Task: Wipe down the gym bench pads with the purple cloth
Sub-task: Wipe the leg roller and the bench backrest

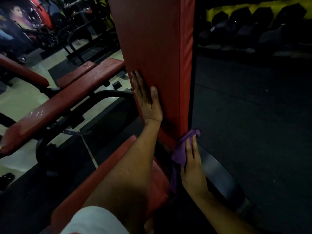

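Note:
A tall red back pad of a gym bench stands nearly upright in the middle of the view. My left hand lies flat against its front face, fingers straight and thumb spread. At the pad's lower right edge my right hand presses the purple cloth against the side, fingers extended over the bunched fabric. One end of the cloth hangs down beside the frame. The red seat pad runs under my left forearm toward the bottom of the view.
Another red bench on a black frame stands to the left, and a third red pad farther left. Dark rubber flooring spreads to the right. Dumbbells line a rack at the back right. More machines fill the back left.

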{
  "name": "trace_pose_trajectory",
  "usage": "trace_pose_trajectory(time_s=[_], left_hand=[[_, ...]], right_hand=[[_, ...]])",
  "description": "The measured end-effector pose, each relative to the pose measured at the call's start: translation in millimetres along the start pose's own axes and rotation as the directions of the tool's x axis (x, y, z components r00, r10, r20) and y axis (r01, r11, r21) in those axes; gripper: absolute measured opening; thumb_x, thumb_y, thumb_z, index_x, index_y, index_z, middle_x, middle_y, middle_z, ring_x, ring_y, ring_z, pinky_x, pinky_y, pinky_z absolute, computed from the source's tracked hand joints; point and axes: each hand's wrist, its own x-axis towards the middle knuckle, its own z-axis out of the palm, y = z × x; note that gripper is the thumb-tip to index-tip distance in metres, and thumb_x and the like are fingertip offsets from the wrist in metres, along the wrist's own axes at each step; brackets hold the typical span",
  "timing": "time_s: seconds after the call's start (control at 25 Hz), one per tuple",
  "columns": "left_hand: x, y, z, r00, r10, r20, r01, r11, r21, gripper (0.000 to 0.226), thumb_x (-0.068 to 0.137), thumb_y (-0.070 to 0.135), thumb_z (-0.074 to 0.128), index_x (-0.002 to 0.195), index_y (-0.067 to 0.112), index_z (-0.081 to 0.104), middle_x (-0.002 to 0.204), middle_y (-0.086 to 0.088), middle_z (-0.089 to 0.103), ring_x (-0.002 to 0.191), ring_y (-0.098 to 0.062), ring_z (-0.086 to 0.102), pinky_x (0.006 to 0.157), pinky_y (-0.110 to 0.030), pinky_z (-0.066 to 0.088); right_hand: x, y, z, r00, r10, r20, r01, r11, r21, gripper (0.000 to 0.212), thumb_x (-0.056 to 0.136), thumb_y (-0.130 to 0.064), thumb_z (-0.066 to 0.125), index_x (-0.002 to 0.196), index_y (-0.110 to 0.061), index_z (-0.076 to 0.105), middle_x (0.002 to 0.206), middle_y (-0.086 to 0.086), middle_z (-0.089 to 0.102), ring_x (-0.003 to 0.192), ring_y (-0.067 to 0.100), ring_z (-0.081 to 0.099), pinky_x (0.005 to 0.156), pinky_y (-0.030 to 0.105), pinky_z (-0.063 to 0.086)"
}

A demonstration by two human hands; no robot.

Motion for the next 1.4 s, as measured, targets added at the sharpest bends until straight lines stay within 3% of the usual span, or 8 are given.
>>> trace_pose_trajectory(time_s=[0.2,0.36,0.68,0.8,0.92,1.04,1.2,1.4], left_hand=[[-30,-22,3,0.985,-0.167,0.029,0.169,0.984,-0.059,0.070,0.101,0.069,0.019,0.162,0.040,0.000,0.171,0.014,-0.003,0.157,-0.005,-0.006,0.128,-0.053,-0.002],[-59,-59,-13,0.937,-0.233,0.260,0.229,0.972,0.045,0.075,0.098,0.073,0.020,0.158,0.043,-0.013,0.168,0.017,-0.016,0.154,-0.001,-0.012,0.129,-0.048,0.003],[-161,-120,-118,0.789,-0.541,0.291,0.347,0.783,0.515,0.071,0.105,0.060,0.028,0.162,0.033,-0.004,0.171,0.006,-0.005,0.158,-0.015,-0.003,0.126,-0.056,0.000],[-198,-128,-103,0.663,-0.700,0.267,0.479,0.670,0.567,0.079,0.102,0.062,0.032,0.162,0.029,-0.007,0.172,0.000,-0.011,0.158,-0.023,-0.006,0.124,-0.063,0.001],[-194,-137,-91,0.647,-0.695,0.314,0.326,0.625,0.710,0.083,0.100,0.070,0.028,0.163,0.030,-0.007,0.170,0.002,-0.018,0.157,-0.021,-0.015,0.118,-0.067,-0.008],[-199,-156,-86,0.712,-0.654,0.256,0.314,0.623,0.717,0.082,0.099,0.071,0.026,0.164,0.027,0.002,0.172,0.000,-0.009,0.158,-0.024,-0.012,0.114,-0.067,-0.018],[-196,-148,-60,0.800,-0.468,0.377,0.142,0.757,0.638,0.078,0.093,0.063,0.033,0.145,0.009,0.055,0.155,-0.013,0.047,0.139,-0.031,0.049,0.117,-0.057,-0.020],[-205,-172,-64,0.824,-0.430,0.369,0.146,0.790,0.595,0.083,0.094,0.064,0.026,0.137,0.004,0.062,0.146,-0.013,0.057,0.134,-0.027,0.056,0.118,-0.061,-0.010]], right_hand=[[-7,-19,44,0.758,0.635,0.151,-0.575,0.540,0.615,0.061,0.098,-0.008,0.048,0.153,-0.027,0.028,0.148,0.005,0.049,0.130,0.019,0.052,0.110,0.037,0.043],[16,-21,48,0.595,0.698,0.399,-0.619,0.080,0.781,0.027,0.097,0.000,0.044,0.113,-0.001,0.065,0.102,0.016,0.071,0.087,0.030,0.067,0.069,0.031,0.057],[8,-19,-18,0.615,0.627,0.478,-0.785,0.544,0.296,0.009,0.101,-0.013,0.052,0.109,-0.011,0.056,0.105,0.015,0.067,0.089,0.023,0.063,0.067,0.019,0.051],[-4,-67,-69,0.741,0.478,0.473,-0.537,0.844,-0.012,0.013,0.099,-0.016,0.055,0.110,-0.013,0.062,0.099,0.004,0.068,0.080,0.010,0.061,0.059,0.005,0.042],[30,-136,-113,0.833,-0.032,0.552,0.164,0.968,-0.192,0.054,0.098,-0.019,0.048,0.150,-0.028,0.035,0.149,-0.009,0.040,0.116,0.011,0.055,0.085,0.020,0.047],[110,-220,-139,0.672,-0.485,0.559,0.740,0.449,-0.500,0.076,0.089,-0.016,0.043,0.158,-0.031,0.014,0.164,0.000,0.013,0.140,0.028,0.036,0.091,0.045,0.051],[209,-299,-156,0.542,-0.402,0.738,0.706,-0.259,-0.660,0.068,0.096,-0.030,0.043,0.158,-0.024,0.016,0.167,0.006,0.006,0.153,0.034,-0.002,0.120,0.060,0.008],[242,-287,-153,0.685,-0.224,0.693,0.650,-0.241,-0.720,0.076,0.086,-0.058,0.035,0.155,-0.026,0.027,0.165,0.003,0.013,0.151,0.037,0.001,0.116,0.067,-0.007]])
